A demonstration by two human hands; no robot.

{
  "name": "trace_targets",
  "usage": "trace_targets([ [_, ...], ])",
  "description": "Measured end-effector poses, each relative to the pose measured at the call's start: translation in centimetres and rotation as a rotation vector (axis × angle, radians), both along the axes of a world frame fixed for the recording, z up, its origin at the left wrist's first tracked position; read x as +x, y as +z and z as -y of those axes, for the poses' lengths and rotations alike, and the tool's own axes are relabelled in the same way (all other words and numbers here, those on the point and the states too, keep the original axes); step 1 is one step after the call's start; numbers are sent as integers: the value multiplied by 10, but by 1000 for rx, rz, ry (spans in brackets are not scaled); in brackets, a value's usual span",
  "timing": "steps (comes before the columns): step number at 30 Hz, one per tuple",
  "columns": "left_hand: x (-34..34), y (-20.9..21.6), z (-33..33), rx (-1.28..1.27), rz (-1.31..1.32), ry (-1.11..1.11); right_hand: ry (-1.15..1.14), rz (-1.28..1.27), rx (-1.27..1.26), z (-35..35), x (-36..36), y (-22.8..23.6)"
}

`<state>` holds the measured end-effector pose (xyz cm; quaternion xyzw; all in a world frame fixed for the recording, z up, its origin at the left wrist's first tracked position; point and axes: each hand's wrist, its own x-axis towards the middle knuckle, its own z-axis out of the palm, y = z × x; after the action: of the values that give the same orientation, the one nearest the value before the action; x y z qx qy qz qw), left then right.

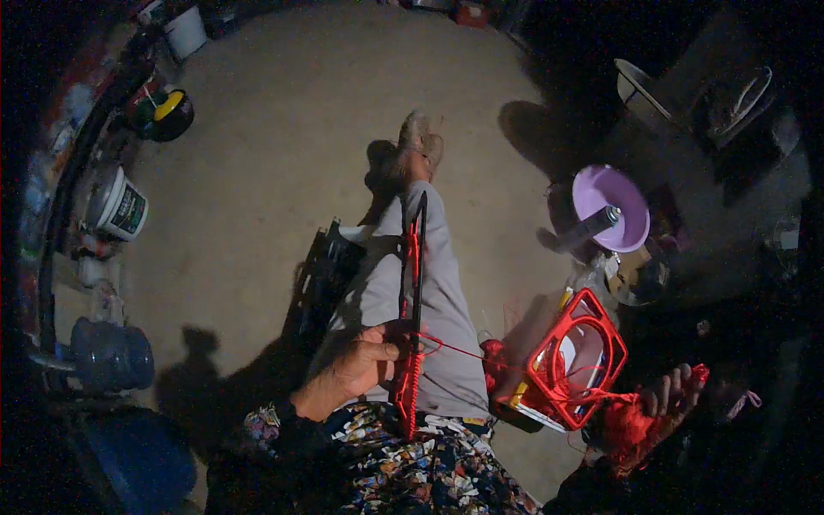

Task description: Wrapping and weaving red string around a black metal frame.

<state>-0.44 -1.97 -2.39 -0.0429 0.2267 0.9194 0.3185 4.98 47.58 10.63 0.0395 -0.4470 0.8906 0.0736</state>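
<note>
My left hand is closed around a long, narrow black frame, held upright and seen nearly edge-on over my lap. Red cord is wound tightly along its lower part, and some red shows higher up between its bars. A strand runs from beside my left fingers toward the right. Out to the right, my right hand grips a loose bundle of red yarn. Strands from the bundle cross a red plastic open-sided holder with papers and other items inside. More red yarn lies beside my leg.
A purple basin with a grey cylinder leaning over it stands at right. Along the left are a white bucket, a large water bottle and a dark pot. My legs stretch forward over the floor.
</note>
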Motion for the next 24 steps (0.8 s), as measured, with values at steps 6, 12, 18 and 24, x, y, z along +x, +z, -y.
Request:
trace_targets([
  [6,2,-7,-3,-9,8,-6,-366,525,1062,86,-13,-81],
  [12,11,-8,-7,-119,43,55,430,548,847,264,-45,-62],
  [18,16,-3,-6,-125,21,67,449,714,637,287,-52,-56],
  [24,17,7,-9,-144,4,20,494,227,757,274,-40,-48],
])
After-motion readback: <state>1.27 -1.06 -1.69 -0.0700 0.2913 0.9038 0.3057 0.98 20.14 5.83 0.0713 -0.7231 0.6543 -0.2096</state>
